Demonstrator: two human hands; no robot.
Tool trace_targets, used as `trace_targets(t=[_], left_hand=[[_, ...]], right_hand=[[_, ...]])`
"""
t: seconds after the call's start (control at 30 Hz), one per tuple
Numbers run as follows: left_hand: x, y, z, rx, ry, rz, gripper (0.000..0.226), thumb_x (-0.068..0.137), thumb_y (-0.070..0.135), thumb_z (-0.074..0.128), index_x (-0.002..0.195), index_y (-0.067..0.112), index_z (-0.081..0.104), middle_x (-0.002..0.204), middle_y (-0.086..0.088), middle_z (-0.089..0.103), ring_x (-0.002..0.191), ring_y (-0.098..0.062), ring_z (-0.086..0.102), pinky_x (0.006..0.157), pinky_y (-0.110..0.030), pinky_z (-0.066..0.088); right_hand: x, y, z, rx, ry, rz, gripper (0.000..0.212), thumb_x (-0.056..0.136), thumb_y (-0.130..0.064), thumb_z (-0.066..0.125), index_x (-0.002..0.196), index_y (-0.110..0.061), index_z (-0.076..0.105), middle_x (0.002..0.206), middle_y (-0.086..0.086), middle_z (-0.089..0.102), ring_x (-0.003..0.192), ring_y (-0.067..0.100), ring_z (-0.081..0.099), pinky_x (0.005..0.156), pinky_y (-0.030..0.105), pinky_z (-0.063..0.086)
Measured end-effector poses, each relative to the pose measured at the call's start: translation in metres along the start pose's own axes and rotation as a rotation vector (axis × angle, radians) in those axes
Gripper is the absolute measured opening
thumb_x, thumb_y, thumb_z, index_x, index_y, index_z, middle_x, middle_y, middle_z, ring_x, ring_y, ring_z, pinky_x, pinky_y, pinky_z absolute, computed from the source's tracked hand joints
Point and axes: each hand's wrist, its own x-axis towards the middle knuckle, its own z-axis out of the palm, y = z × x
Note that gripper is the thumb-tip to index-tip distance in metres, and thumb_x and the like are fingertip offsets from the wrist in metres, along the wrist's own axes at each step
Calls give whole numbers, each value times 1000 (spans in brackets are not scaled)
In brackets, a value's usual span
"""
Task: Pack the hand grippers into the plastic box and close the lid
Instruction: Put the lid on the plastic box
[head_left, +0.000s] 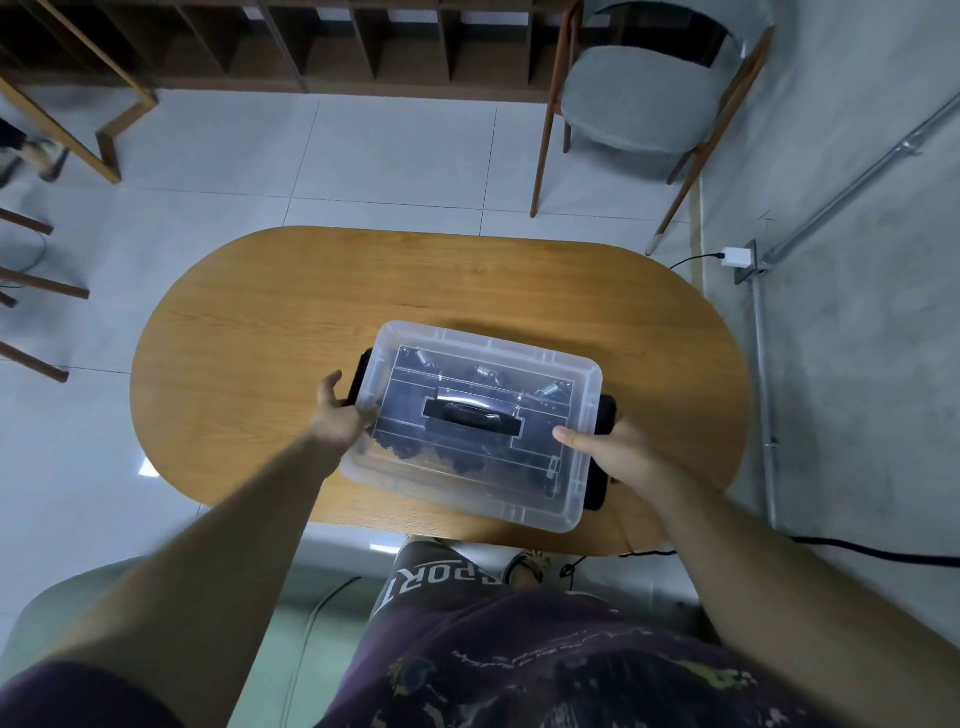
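A clear plastic box (535, 512) stands on the oval wooden table (270, 322) with its see-through lid (467, 345) on top. Through the lid I see several hand grippers (480, 372) with metal springs and dark handles. A black carry handle (470, 415) lies flat in the lid's middle. My left hand (340, 415) holds the box's left end at the black side latch (361, 379). My right hand (618, 454) grips the right end over the other black latch (605, 415), thumb resting on the lid.
A grey cushioned wooden chair (644, 98) stands beyond the table on the right. Wooden shelving (311, 47) runs along the back. A wall socket with a white plug (737, 257) and a black cable are at the right. More chair legs show at the left.
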Motion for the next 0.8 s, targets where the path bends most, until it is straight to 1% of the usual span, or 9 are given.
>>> trace_targets(t=[0.07,0.13,0.2,0.27,0.33,0.5,0.63,0.7,0.8], left_hand=[[9,-2,-3,42,0,-35,86,95,18,70,158,27,12,136,-17,56,116,-30,59,99,-44,47],[14,-4,-5,144,50,-61,86,89,31,74,156,26,21,142,-11,53,122,-33,54,108,-49,44],[18,-6,-7,272,111,-60,75,79,44,73,145,34,39,132,-8,57,120,-33,52,106,-53,45],[21,-9,-8,368,139,-5,61,73,49,69,131,42,49,122,-2,59,114,-32,54,103,-53,47],[18,-7,-5,387,151,53,54,75,44,68,126,42,53,121,4,58,113,-31,56,101,-53,48],[2,4,7,365,216,105,51,89,25,68,138,25,55,128,1,55,118,-32,54,102,-51,50],[-5,7,10,468,236,200,41,90,25,63,131,23,61,118,3,56,110,-31,57,94,-48,55],[-8,6,11,534,250,242,39,89,27,58,127,25,63,116,3,58,105,-31,58,87,-46,57],[-8,8,11,654,272,270,34,90,27,55,123,23,64,114,0,58,105,-31,55,85,-44,55]], right_hand=[[-1,-3,-1,16,-11,-11,68,50,-82,79,102,-39,73,103,-12,73,93,14,70,88,43,57],[8,1,0,-8,15,-16,84,39,-87,79,106,-37,70,108,-10,70,92,14,70,83,42,59],[22,7,2,-15,61,-25,99,31,-89,80,111,-34,65,112,-8,68,91,15,71,76,42,61],[21,1,3,3,71,-31,88,42,-78,86,112,-30,61,105,-5,70,85,17,72,62,41,63],[15,-6,4,3,78,-36,73,56,-64,88,112,-27,59,101,-3,71,82,19,73,55,41,63],[15,-17,12,-101,137,-27,58,70,-51,84,114,-23,59,96,-1,69,77,20,72,61,42,63],[12,-26,16,-178,217,31,58,75,-47,84,114,-15,57,87,1,69,69,21,69,59,36,60],[11,-26,21,-203,249,-8,51,78,-43,83,114,-17,57,88,-1,67,69,19,67,53,32,55],[7,-24,28,-241,329,-64,44,84,-39,80,113,-16,56,91,-1,65,72,20,64,47,25,40]])
